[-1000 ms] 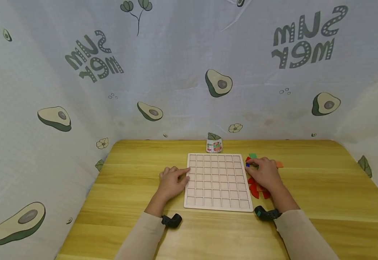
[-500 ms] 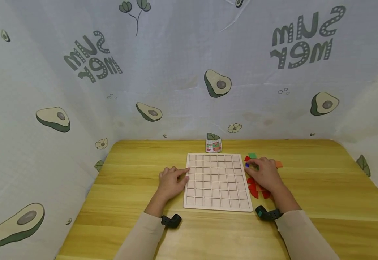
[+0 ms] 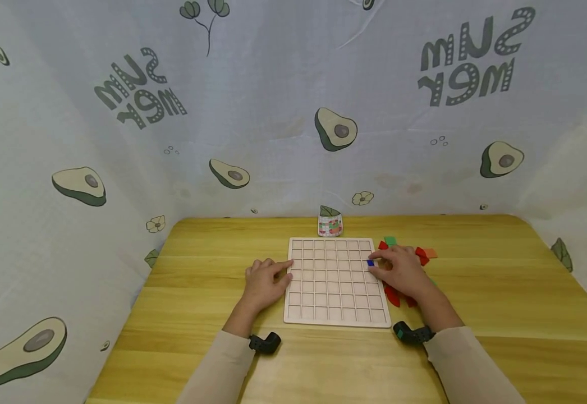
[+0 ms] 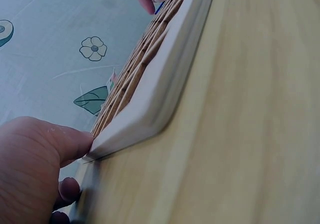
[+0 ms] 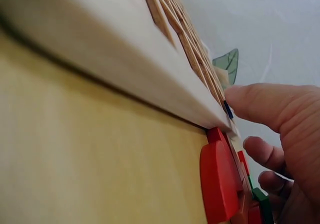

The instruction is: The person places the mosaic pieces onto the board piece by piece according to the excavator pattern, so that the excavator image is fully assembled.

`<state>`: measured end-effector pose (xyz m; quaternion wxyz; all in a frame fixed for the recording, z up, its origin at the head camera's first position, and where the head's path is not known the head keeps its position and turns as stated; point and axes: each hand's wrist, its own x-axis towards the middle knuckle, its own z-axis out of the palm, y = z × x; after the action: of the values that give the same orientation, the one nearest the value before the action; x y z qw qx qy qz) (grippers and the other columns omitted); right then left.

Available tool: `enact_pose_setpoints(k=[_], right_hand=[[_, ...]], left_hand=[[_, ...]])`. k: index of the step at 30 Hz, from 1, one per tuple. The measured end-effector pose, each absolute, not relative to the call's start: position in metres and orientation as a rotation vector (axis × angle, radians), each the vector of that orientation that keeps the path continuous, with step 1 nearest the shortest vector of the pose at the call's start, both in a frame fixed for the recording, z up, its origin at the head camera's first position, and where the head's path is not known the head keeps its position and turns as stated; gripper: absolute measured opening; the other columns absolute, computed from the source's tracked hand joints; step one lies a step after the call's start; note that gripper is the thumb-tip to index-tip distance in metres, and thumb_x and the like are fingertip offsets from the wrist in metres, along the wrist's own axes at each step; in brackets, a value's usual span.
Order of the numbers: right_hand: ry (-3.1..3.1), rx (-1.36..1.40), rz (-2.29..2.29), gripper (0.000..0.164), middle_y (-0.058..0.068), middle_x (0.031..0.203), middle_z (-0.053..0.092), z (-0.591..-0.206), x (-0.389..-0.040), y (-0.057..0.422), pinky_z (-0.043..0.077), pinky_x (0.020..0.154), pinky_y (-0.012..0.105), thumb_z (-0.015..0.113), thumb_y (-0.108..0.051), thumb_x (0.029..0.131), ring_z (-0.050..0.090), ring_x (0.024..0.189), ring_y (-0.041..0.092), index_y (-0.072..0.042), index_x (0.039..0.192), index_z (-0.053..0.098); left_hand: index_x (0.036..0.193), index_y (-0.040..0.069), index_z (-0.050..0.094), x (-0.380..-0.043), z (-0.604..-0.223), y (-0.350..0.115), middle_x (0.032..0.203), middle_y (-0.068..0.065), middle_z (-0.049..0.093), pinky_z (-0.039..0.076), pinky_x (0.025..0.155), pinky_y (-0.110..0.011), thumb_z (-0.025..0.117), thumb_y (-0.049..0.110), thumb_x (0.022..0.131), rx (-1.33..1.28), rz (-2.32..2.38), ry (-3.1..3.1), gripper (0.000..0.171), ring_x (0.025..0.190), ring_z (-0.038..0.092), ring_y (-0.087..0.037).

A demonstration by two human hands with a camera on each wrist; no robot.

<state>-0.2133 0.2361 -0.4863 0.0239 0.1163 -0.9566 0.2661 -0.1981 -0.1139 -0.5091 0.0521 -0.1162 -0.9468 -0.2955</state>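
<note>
A pale wooden grid board lies on the table between the hands. The left hand rests at its left edge, thumb and index finger extended and touching the rim; the left wrist view shows the thumb against the board's side. Over the right part of the grid, the right hand pinches a small blue tile between thumb and index finger. In the right wrist view the blue tile shows as a thin edge by the thumb tip. The right hand partly covers the loose coloured pieces.
Right of the board lie red pieces, a green piece and an orange piece. A small printed card or picture is behind the board. A patterned cloth hangs behind the wooden table.
The right hand has moved left from the loose pieces onto the board's right side, bringing the blue tile with it. Red pieces behind the hand are now uncovered. The left hand stays put.
</note>
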Motion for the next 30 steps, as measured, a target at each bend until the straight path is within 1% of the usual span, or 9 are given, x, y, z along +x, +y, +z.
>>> enact_pose_setpoints(k=[3,6,13,23,26,30], right_hand=[[-2.944,0.379,0.821,0.027,0.015,0.103,0.063,-0.486,-0.213,0.235,0.035,0.089,0.060,0.076,-0.026,0.090,0.044,0.114,0.046,-0.016,0.115,0.077],[-2.938,0.383,0.811,0.026,0.016,0.106,0.064,-0.487,-0.213,0.235,0.035,0.088,0.059,0.075,-0.025,0.091,0.045,0.112,0.046,-0.015,0.115,0.077],[-2.958,0.340,0.766,0.027,0.018,0.109,0.064,-0.486,-0.212,0.234,0.033,0.091,0.061,0.077,-0.027,0.089,0.043,0.116,0.047,-0.013,0.113,0.078],[-2.947,0.318,0.756,0.028,0.017,0.107,0.065,-0.486,-0.211,0.234,0.035,0.090,0.060,0.079,-0.029,0.088,0.045,0.114,0.046,-0.014,0.111,0.079],[-2.941,0.329,0.806,0.033,0.019,0.112,0.065,-0.485,-0.212,0.237,0.036,0.089,0.059,0.078,-0.031,0.089,0.045,0.113,0.045,-0.012,0.116,0.077],[-2.934,0.315,0.902,0.038,0.022,0.117,0.064,-0.482,-0.212,0.252,0.041,0.091,0.060,0.073,-0.031,0.095,0.048,0.112,0.043,-0.007,0.125,0.072]], left_hand=[[0.133,0.028,0.070,-0.198,-0.509,-0.114,0.079,0.006,0.050,0.025,0.083,-0.039,0.064,0.036,0.097,-0.355,-0.895,-2.874,0.038,0.080,0.035,-0.015],[0.133,0.028,0.070,-0.198,-0.509,-0.114,0.080,0.006,0.050,0.025,0.083,-0.039,0.064,0.036,0.097,-0.357,-0.891,-2.870,0.038,0.080,0.035,-0.015],[0.133,0.028,0.070,-0.198,-0.510,-0.114,0.080,0.006,0.051,0.026,0.084,-0.040,0.064,0.036,0.097,-0.364,-0.901,-2.860,0.037,0.081,0.036,-0.015],[0.133,0.028,0.070,-0.198,-0.510,-0.114,0.079,0.007,0.049,0.025,0.084,-0.040,0.065,0.036,0.097,-0.367,-0.910,-2.867,0.037,0.081,0.036,-0.015],[0.133,0.028,0.070,-0.198,-0.510,-0.115,0.079,0.007,0.049,0.025,0.083,-0.040,0.065,0.036,0.097,-0.366,-0.914,-2.868,0.037,0.081,0.036,-0.015],[0.134,0.028,0.070,-0.197,-0.509,-0.115,0.080,0.007,0.049,0.024,0.083,-0.040,0.064,0.036,0.097,-0.366,-0.919,-2.872,0.037,0.081,0.035,-0.015]])
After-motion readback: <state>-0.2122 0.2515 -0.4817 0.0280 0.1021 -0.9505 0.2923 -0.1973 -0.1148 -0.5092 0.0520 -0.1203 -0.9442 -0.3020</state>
